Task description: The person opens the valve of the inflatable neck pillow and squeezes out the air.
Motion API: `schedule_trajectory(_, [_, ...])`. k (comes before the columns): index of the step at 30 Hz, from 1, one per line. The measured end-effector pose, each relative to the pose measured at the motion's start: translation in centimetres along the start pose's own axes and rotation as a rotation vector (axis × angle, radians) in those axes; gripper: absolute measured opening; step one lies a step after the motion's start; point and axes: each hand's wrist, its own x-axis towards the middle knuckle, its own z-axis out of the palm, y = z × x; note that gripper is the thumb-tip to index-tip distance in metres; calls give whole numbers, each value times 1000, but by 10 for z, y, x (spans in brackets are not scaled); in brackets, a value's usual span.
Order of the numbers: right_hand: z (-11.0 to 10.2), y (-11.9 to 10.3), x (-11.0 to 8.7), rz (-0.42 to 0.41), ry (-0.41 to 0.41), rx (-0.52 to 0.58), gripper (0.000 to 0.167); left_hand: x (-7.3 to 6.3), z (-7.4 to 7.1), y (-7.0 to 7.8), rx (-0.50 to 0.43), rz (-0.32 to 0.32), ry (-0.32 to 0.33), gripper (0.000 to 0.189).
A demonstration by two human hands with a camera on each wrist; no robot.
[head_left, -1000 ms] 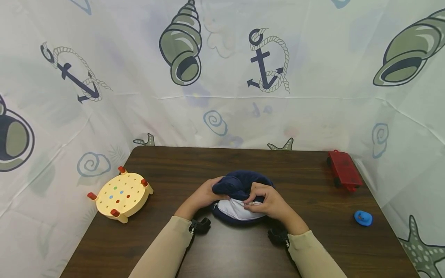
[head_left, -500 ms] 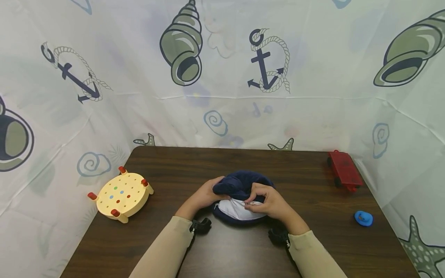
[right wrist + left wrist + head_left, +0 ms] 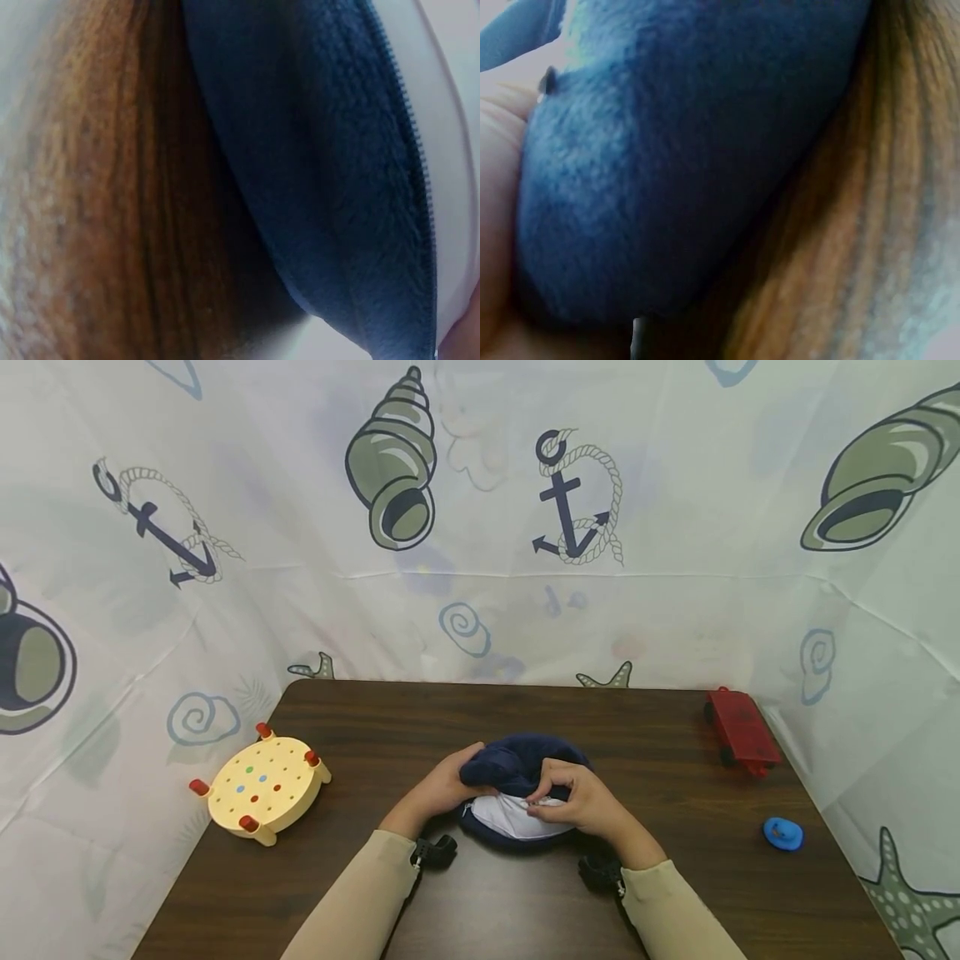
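A navy plush cushion [image 3: 525, 753], perhaps a neck pillow, is on the table in front of me. Its zipped cover gapes toward me, baring a white inner [image 3: 512, 817]. My left hand [image 3: 450, 783] grips the cushion's left side, the thumb in front and the other fingers mostly hidden behind. On the right, my right hand [image 3: 581, 795] pinches the cover's edge at the opening between thumb and forefinger; the zip pull itself is too small to make out. The right wrist view shows the zipper teeth [image 3: 420, 150] running along the navy fabric, beside the white inner.
At the left lies a round yellow toy stool [image 3: 266, 785], upside down with red-tipped legs. A red toy cart [image 3: 742, 731] sits at the far right of the brown table [image 3: 465, 910], with a small blue toy [image 3: 783, 833] nearer. Patterned cloth hangs around the back and sides.
The head view has tipped up very slightly, so the scene sits a little lower. Both hands keep their hold on the cushion in nearly the same place.
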Motion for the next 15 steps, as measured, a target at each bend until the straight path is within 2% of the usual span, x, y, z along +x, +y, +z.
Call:
schedule_trajectory(8, [-2,-6,5,-92,57,-56,21,-2,3,4,-5,-23,123,38])
schedule_trajectory(11, [-2,-12,8,-122,114,-158,22,-3,3,5,9,-17,202,38])
schedule_trajectory(13, [-1,-13,9,-117,161,-222,23,-3,4,5,16,-12,260,40])
schedule_trajectory(15, [1,-13,10,-77,204,-266,22,-4,4,5,16,1,307,47])
